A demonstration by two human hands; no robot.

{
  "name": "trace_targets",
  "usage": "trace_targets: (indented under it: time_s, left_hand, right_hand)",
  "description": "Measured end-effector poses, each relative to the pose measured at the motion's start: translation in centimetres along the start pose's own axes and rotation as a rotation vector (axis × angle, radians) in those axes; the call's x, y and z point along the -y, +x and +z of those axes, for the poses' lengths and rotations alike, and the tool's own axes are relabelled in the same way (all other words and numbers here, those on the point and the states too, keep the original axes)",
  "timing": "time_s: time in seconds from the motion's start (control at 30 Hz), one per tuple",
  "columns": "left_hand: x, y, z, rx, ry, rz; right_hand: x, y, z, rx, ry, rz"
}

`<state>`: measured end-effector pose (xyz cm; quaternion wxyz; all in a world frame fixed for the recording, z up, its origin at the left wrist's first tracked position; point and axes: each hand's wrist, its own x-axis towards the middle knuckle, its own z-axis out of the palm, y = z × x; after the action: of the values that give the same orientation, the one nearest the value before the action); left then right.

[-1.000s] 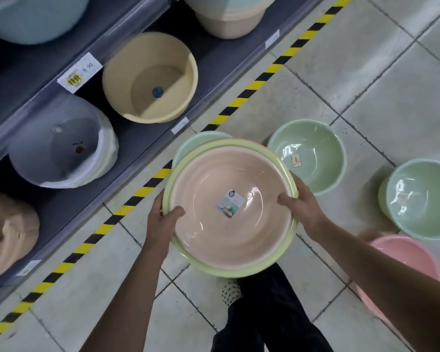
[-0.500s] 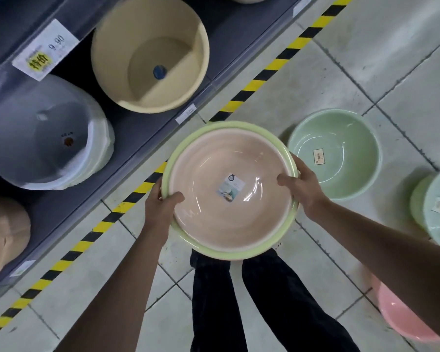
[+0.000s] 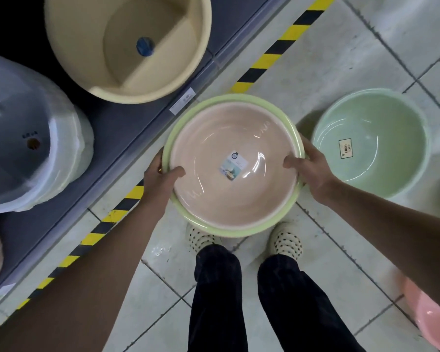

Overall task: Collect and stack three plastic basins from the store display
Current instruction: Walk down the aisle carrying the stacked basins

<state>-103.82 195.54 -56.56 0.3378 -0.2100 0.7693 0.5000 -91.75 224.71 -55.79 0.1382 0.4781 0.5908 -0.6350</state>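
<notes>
I hold a stack of basins in front of me: a peach basin [image 3: 214,189] with a sticker in its middle is nested inside a light green basin [image 3: 239,231], of which only the rim shows. My left hand [image 3: 160,179] grips the left rim, thumb inside. On the right rim my right hand [image 3: 313,168] grips the same way. The stack hangs above the tiled floor, over my feet. Whether more basins lie underneath is hidden.
A pale green basin [image 3: 371,141] sits on the floor to the right, a pink basin [image 3: 432,318] at the lower right edge. The dark shelf [image 3: 127,128] on the left carries a cream tub [image 3: 127,44] and a wrapped grey tub [image 3: 28,138]. Yellow-black tape [image 3: 269,59] marks the shelf's edge.
The view has dipped and moved closer; the stack stays in both hands. The green basin seen behind the stack a second ago is out of sight, and the far-right green basin has left the frame.
</notes>
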Motion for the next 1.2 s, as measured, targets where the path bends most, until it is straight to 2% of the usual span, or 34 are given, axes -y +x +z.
trace_targets:
  time_s: [0.5, 0.6, 0.77, 0.93, 1.07, 1.2]
  left_hand:
    - [5.9, 8.1, 3.0, 0.069, -0.02, -0.082]
    - [7.0, 8.6, 2.7, 0.113, 0.013, -0.083]
    - [7.8, 8.9, 3.0, 0.095, 0.035, -0.072]
    - [8.0, 8.8, 3.4, 0.064, 0.084, -0.028]
    - [7.2, 8.4, 3.7, 0.029, 0.101, -0.014]
    - [6.0, 7.7, 4.1, 0.05, 0.081, 0.011]
  right_hand:
    - [-8.2, 7.9, 1.1, 0.023, 0.046, 0.069]
    - [-9.2, 8.3, 0.7, 0.068, 0.017, 0.039]
    - [-10.1, 8.8, 1.3, 0.086, 0.023, -0.039]
    - [-10.9, 8.8, 2.2, 0.002, 0.067, -0.099]
    - [-10.2, 8.5, 1.9, 0.072, 0.007, -0.155]
    - [-9.4, 8.2, 0.5, 0.11, 0.052, -0.146]
